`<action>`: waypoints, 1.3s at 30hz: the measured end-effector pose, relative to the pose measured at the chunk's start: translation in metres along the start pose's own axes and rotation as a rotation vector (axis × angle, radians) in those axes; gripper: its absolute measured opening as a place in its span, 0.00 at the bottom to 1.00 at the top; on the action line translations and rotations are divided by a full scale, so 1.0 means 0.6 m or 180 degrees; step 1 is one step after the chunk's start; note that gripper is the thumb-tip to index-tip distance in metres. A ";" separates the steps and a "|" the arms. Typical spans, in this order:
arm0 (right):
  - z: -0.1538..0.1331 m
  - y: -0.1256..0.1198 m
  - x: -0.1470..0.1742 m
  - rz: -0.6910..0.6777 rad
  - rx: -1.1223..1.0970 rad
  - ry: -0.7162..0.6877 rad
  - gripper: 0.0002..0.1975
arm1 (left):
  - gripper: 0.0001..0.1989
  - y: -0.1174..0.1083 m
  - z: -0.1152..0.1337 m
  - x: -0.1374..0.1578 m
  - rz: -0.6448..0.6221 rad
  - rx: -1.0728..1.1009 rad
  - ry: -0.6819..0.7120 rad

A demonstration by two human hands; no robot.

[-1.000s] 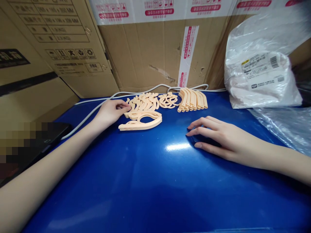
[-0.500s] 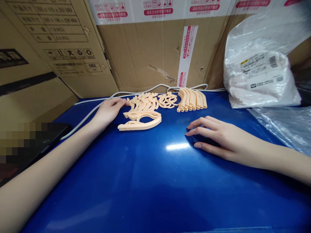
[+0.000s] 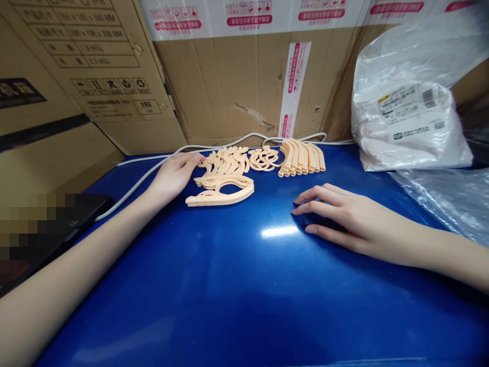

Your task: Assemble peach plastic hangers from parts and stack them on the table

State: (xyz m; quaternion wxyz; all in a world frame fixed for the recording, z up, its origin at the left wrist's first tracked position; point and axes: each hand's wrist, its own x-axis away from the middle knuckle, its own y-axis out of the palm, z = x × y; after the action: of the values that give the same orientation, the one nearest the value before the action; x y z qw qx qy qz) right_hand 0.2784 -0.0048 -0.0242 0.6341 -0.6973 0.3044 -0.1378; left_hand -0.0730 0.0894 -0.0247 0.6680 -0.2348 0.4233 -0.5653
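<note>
At the back of the blue table, my left hand (image 3: 173, 174) has its fingers drawn together at the left end of a row of curved beige plastic hook pieces (image 3: 229, 162). Its fingertips touch the end hook piece and partly hide it. Just in front lie folded beige plastic hangers (image 3: 237, 196), one on another. Beige ring-shaped pieces (image 3: 263, 159) are heaped beside the hooks, and a row of curved hanger arms (image 3: 301, 157) lies further right. My right hand (image 3: 340, 216) rests palm down on the table, fingers apart and holding nothing.
Cardboard boxes (image 3: 229, 92) wall off the back and left of the table (image 3: 229, 285). A white cable (image 3: 141, 191) runs along the back and left. At right stand a white plastic parcel bag (image 3: 412, 122) and clear plastic wrap (image 3: 446, 196). A black device (image 3: 76, 219) lies left.
</note>
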 end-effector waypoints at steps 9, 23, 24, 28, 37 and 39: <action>0.001 0.000 0.001 -0.0010 0.0045 -0.0008 0.14 | 0.28 0.005 0.003 0.001 -0.0330 -0.0154 -0.0209; -0.001 0.000 0.000 0.0015 0.0016 0.0001 0.15 | 0.25 0.000 0.019 0.009 -0.0332 0.0326 -0.0544; -0.001 0.000 0.000 0.0016 0.0011 0.0006 0.15 | 0.25 0.000 0.019 0.009 -0.0353 0.0362 -0.0546; 0.000 0.000 0.000 0.0010 0.0023 0.0018 0.15 | 0.25 0.001 0.014 0.007 -0.0436 0.0528 -0.0498; 0.000 -0.001 0.001 0.0013 0.0015 -0.0006 0.15 | 0.21 0.002 0.002 0.004 -0.0271 0.1310 -0.0511; -0.001 -0.001 0.001 0.0020 -0.0005 0.0007 0.15 | 0.21 0.002 0.001 0.002 -0.0193 0.1504 -0.0437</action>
State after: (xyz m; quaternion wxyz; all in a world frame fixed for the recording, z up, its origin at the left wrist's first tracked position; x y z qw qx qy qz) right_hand 0.2786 -0.0053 -0.0238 0.6336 -0.6967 0.3073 -0.1364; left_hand -0.0720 0.0884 -0.0258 0.7142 -0.1225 0.2258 -0.6511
